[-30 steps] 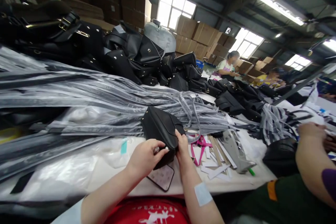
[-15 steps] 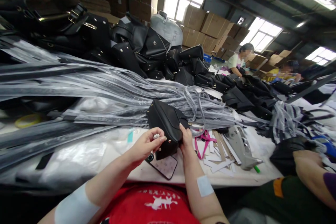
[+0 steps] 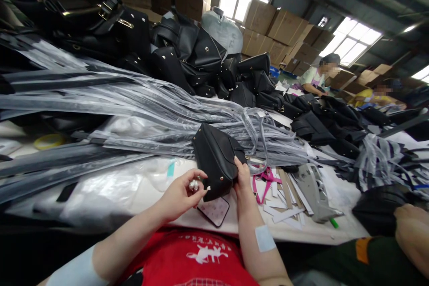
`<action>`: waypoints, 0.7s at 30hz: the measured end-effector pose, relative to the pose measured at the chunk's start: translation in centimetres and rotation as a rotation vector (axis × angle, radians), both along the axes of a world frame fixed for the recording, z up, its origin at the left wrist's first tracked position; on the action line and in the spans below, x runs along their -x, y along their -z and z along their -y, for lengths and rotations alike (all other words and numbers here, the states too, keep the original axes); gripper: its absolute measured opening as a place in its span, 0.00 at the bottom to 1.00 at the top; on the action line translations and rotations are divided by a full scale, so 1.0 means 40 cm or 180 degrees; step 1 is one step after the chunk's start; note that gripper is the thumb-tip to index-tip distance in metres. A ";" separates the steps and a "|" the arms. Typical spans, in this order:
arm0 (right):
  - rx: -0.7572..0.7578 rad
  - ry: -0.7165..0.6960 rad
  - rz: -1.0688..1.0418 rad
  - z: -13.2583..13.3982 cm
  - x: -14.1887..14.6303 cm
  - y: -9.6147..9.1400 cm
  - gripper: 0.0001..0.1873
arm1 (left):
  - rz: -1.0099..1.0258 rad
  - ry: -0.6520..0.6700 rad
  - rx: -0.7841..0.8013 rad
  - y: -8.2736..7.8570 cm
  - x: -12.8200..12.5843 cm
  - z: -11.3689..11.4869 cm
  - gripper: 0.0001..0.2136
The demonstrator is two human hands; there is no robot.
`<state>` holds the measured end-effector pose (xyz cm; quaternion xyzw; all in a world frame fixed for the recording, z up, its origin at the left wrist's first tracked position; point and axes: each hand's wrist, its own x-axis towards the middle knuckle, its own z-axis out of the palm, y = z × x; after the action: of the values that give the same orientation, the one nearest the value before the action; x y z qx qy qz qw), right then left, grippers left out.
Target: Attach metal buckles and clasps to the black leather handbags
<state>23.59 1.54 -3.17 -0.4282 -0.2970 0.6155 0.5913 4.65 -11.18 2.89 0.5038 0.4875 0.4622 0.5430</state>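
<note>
A small black leather-like handbag (image 3: 214,156) is tilted above the table's front edge, its end with gold-coloured studs turned toward me. My right hand (image 3: 241,175) is closed on the bag's right side, thumb on top. My left hand (image 3: 186,193) is curled beside the bag's near left corner, with small shiny silvery pieces (image 3: 193,184) in its bent fingers. At its thumb tip, close to the bag, shows a tiny white piece (image 3: 208,188). A phone (image 3: 217,212) lies partly hidden beneath the bag and left hand.
Plastic-wrapped straps (image 3: 161,107) spread across the table, with black bags (image 3: 187,53) piled behind. Rightward lie pink straps (image 3: 264,181), white strips (image 3: 284,213) and a grey tool (image 3: 311,192). A co-worker's hand (image 3: 410,219) is at the far right; yellow tape (image 3: 49,141) lies left.
My left hand has drawn slightly down from the bag's stud and its fingers have parted somewhat, showing more of the silvery pieces. My right hand keeps its hold. The whole view has shifted.
</note>
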 end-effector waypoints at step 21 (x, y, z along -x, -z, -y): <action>0.0024 -0.0074 -0.0043 0.005 0.002 0.009 0.18 | -0.2089 -0.0256 -0.1234 0.019 -0.010 0.004 0.06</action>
<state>23.51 1.33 -3.53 -0.4227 -0.2956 0.6263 0.5846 5.06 -11.33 2.13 0.6989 0.5583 0.3809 0.2341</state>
